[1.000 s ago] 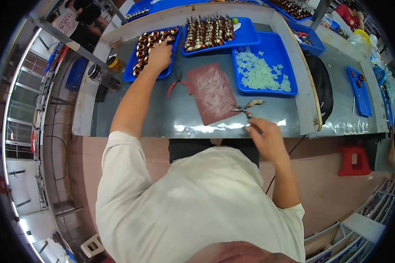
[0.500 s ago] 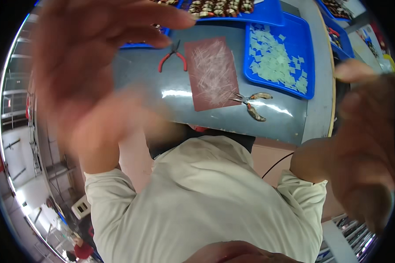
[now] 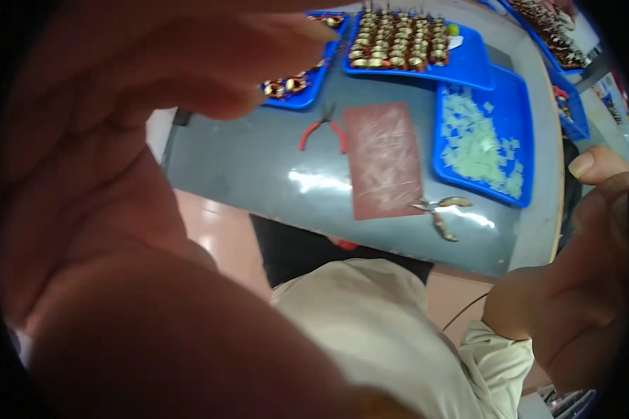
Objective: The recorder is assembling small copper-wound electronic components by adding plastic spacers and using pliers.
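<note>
My left hand is raised very close to the camera and fills the left side of the view. Its fingers are stretched and stand apart from the thumb, with nothing seen between them. At the right edge my right hand is raised too, one fingertip pointing left; it looks open, though its other fingers are partly cut off. Neither hand touches the bench. Below them on the grey bench top lie red-handled pliers, a reddish-brown sheet strewn with thin clear strips, and worn-handled pliers overlapping the sheet's lower right corner.
A blue tray holds many pale green square pieces. Behind it another blue tray carries rows of copper-wound parts. A further blue tray with similar parts is half hidden by my left hand. More blue bins stand at the right.
My left hand has come closer to the camera and covers more of the view. The view has shifted, so the bench appears lower and further right. Both pairs of pliers still lie in place.
</note>
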The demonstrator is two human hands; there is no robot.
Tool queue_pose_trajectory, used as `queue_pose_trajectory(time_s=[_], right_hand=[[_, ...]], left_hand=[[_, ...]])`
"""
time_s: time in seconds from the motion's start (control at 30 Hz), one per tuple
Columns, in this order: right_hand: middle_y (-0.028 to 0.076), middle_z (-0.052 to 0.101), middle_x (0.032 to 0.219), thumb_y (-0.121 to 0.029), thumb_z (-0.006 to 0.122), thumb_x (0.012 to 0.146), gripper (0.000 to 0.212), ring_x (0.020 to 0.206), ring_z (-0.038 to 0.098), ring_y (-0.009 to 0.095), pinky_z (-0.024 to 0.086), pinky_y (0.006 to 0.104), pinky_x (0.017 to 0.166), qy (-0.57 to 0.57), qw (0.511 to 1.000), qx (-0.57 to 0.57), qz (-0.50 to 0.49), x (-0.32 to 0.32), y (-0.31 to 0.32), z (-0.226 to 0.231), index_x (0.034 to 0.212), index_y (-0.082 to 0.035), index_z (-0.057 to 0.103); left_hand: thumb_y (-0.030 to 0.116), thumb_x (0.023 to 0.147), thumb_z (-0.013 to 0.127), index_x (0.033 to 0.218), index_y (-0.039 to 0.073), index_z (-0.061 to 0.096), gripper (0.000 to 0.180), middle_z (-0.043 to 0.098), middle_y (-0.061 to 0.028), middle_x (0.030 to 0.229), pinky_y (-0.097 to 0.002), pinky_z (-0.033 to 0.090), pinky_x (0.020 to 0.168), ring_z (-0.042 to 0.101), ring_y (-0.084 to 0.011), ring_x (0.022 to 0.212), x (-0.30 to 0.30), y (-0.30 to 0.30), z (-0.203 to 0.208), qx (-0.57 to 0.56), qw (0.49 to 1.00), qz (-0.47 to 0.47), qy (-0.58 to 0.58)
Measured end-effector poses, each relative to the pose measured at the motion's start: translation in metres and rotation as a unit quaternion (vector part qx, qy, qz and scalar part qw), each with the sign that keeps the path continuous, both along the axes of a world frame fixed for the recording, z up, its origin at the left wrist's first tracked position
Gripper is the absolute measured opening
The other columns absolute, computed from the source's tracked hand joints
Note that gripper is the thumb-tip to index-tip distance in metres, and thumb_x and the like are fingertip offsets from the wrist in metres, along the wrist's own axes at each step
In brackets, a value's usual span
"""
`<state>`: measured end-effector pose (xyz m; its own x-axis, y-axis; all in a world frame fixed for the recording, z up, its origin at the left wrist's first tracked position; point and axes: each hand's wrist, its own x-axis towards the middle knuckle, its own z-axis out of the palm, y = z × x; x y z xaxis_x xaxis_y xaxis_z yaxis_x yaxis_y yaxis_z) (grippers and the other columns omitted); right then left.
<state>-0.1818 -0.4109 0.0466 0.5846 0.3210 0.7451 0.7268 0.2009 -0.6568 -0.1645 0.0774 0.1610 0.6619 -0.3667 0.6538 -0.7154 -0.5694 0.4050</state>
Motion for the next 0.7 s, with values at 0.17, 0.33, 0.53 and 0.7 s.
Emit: queue_pose_trajectory(time_s=[0.17, 0.33, 0.53, 0.7], right_hand=[[0.02, 0.067, 0.108, -0.047, 0.067, 0.095, 0.065, 0.088, 0.066, 0.024, 0.055, 0.0395, 0.079, 0.025, 0.999, 0.031, -0.035, -0.002, 0.087, 0.003, 0.126, 0.009, 0.058], [0.019, 0.067, 0.108, -0.048, 0.066, 0.097, 0.063, 0.088, 0.066, 0.024, 0.055, 0.0412, 0.079, -0.031, 0.998, 0.031, -0.054, -0.023, 0.107, 0.029, 0.124, 0.009, 0.057], [0.018, 0.066, 0.109, -0.048, 0.064, 0.099, 0.062, 0.09, 0.066, 0.024, 0.055, 0.0433, 0.08, -0.142, 0.989, 0.024, -0.045, -0.065, 0.137, 0.062, 0.122, 0.009, 0.057], [0.018, 0.066, 0.109, -0.049, 0.063, 0.1, 0.061, 0.091, 0.066, 0.024, 0.055, 0.0451, 0.08, -0.178, 0.983, 0.041, -0.031, -0.079, 0.157, 0.079, 0.12, 0.009, 0.057]], left_hand=[[0.046, 0.096, 0.067, 0.151, -0.008, 0.04, 0.082, 0.06, -0.0318, 0.13, -0.0373, 0.056, 0.085, 0.068, -0.0326, 0.104, -0.017, -0.023, 0.011, -0.013, 0.999, -0.009, 0.044], [0.046, 0.095, 0.069, 0.151, -0.009, 0.039, 0.085, 0.062, -0.0315, 0.126, -0.036, 0.057, 0.082, 0.069, -0.0313, 0.1, -0.045, -0.046, -0.012, -0.059, 0.998, -0.005, 0.009], [0.046, 0.094, 0.072, 0.152, -0.01, 0.037, 0.088, 0.064, -0.031, 0.121, -0.0344, 0.058, 0.078, 0.069, -0.0298, 0.094, -0.111, -0.091, -0.02, -0.127, 0.989, 0.018, -0.077], [0.047, 0.093, 0.073, 0.152, -0.01, 0.036, 0.09, 0.065, -0.0307, 0.117, -0.0331, 0.059, 0.075, 0.07, -0.0286, 0.089, -0.141, -0.083, -0.013, -0.16, 0.981, 0.046, -0.095]])
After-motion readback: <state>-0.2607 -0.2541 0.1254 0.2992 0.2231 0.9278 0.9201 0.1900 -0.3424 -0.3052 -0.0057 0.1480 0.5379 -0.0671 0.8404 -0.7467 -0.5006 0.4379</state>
